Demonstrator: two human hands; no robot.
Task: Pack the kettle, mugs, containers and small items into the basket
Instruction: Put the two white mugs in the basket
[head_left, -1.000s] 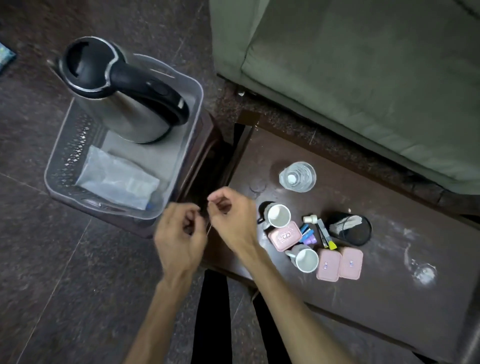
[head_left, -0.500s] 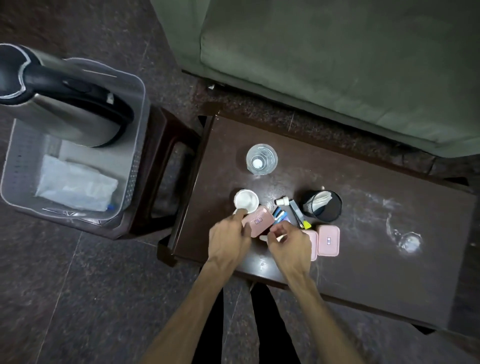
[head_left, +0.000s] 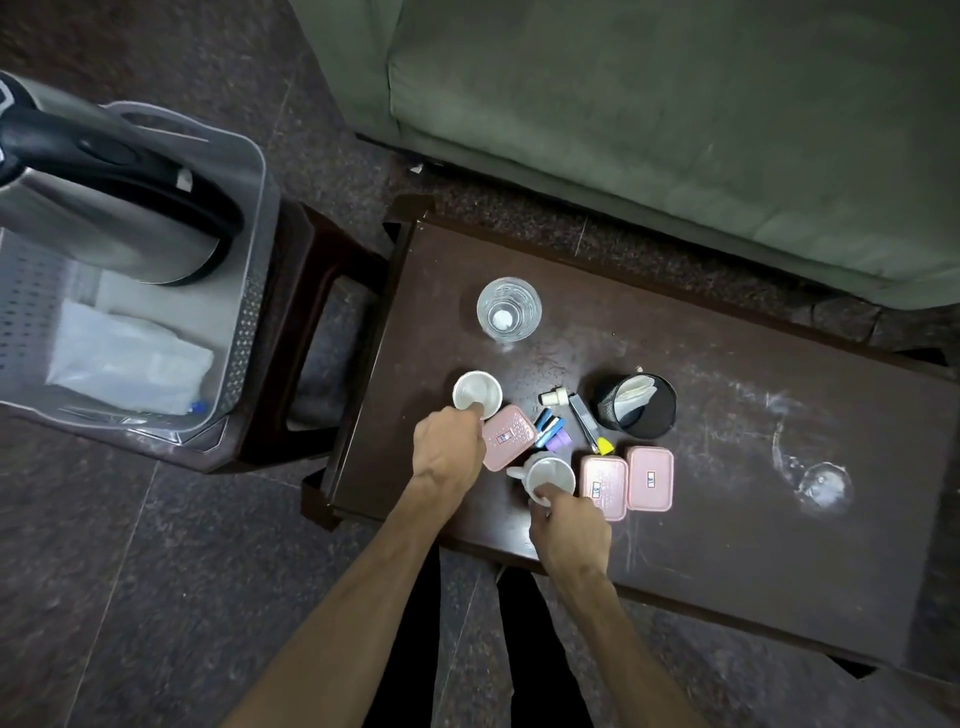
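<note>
A steel kettle (head_left: 104, 208) with a black handle stands in the grey basket (head_left: 249, 291) at the left, beside a white plastic bag (head_left: 124, 364). On the dark table (head_left: 727, 519), my left hand (head_left: 449, 452) grips the rim of a white mug (head_left: 475, 392). My right hand (head_left: 569, 530) pinches the rim of a second white mug (head_left: 550, 475). Three pink lidded containers lie close by: one (head_left: 506, 436) between the mugs, two (head_left: 602, 486) (head_left: 649, 478) to the right. Small items (head_left: 553, 431) and a nail clipper (head_left: 584, 423) lie among them.
A clear glass (head_left: 509, 309) stands behind the mugs and a black mesh cup (head_left: 636, 405) holding paper to their right. The basket rests on a dark stool (head_left: 311, 332) left of the table. A green sofa (head_left: 675, 130) runs along the far side.
Both hands came from in front of the basket down onto the table and closed on the two mugs. The view shifted right, pushing the basket and kettle to the left edge.
</note>
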